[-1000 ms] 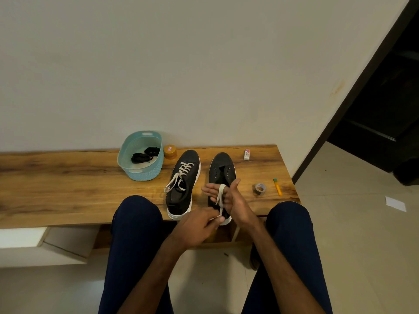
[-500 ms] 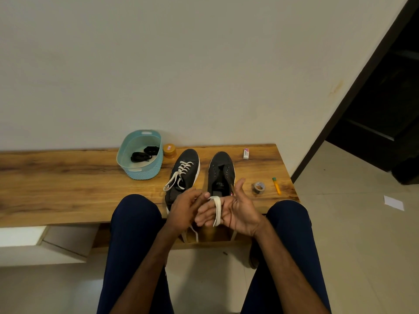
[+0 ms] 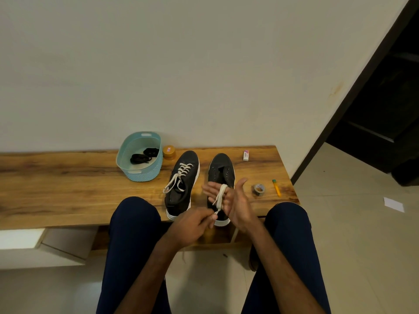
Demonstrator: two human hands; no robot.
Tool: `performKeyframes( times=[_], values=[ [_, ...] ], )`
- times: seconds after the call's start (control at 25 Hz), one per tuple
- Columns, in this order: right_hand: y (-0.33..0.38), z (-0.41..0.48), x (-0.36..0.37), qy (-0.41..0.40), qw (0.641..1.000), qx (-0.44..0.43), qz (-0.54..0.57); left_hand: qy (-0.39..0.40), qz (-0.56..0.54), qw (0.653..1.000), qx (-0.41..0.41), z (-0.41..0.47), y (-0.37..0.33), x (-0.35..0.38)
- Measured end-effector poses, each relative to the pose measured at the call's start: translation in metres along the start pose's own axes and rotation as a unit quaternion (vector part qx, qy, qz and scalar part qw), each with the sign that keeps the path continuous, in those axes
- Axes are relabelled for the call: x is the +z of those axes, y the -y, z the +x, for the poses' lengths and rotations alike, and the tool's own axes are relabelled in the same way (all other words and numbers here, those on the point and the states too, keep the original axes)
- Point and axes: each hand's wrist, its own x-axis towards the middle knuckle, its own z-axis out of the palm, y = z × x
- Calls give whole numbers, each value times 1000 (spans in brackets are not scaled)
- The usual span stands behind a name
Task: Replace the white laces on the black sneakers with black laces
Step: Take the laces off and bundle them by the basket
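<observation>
Two black sneakers stand side by side on the wooden bench (image 3: 68, 184). The left sneaker (image 3: 182, 182) carries a loosened white lace. No lace shows in the eyelets of the right sneaker (image 3: 221, 171). A loose white lace (image 3: 220, 196) is wound around the fingers of my right hand (image 3: 231, 200), which is spread over the right sneaker's heel. My left hand (image 3: 192, 225) pinches the lace's lower end just below. Two bundles of black laces (image 3: 142, 156) lie in a teal basket (image 3: 142, 175) at the bench's back.
A small orange-lidded jar (image 3: 169, 152) stands beside the basket. An eraser (image 3: 246, 155), a tape roll (image 3: 259, 189) and an orange pen (image 3: 276, 188) lie on the bench's right end. My knees sit against the bench's front edge. A dark doorway opens at the right.
My left hand has dropped from beside the right hand's fingers down towards me, drawing the white lace with it, while the right hand has lifted back over the sneaker.
</observation>
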Motion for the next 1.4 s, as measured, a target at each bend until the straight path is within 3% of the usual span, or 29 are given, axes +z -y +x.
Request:
performKeyframes(
  times=[0.12, 0.28, 0.4, 0.48, 0.56, 0.64, 0.72, 0.8, 0.88, 1.0, 1.08, 1.2, 1.28, 1.4],
  values=[
    [-13, -6, 5, 20, 975, 66, -209, -54, 45, 997, 38, 1, 5, -8],
    [-6, -15, 14, 36, 973, 139, -179, -187, 68, 980, 12, 8, 14, -13],
    [5, -20, 10, 141, 971, 125, -147, -247, 20, 969, -12, 15, 17, -16],
    [11, -23, 8, 192, 972, 84, -107, -226, -25, 973, -28, 18, 24, -13],
    [14, -24, 6, 191, 981, 31, -28, -175, -78, 981, -41, 19, 27, -4],
    [20, -23, 2, 146, 984, -23, 96, -110, -117, 985, -59, 18, 19, 3],
    [23, -18, -3, 99, 981, -64, 152, -42, -114, 991, -46, 15, 7, 7],
    [17, -8, -8, 11, 997, -59, 54, -5, -86, 996, -14, 10, 0, 8],
    [7, -3, -11, -30, 993, 1, -112, -9, -42, 999, 9, 6, 3, 4],
    [-8, -3, -5, 19, 969, 84, -233, -85, -22, 996, 20, 6, 11, -7],
    [-10, -8, 4, 58, 970, 116, -206, -159, -45, 986, 31, 10, 12, -12],
    [-1, -17, 8, 161, 970, 95, -156, -226, -111, 967, 47, 19, 11, -14],
    [10, -22, 6, 223, 966, 86, -97, -220, -177, 959, 36, 22, 12, -15],
    [22, -29, 5, 273, 959, 46, 68, -123, -272, 954, 0, 22, 6, -10]
  ],
)
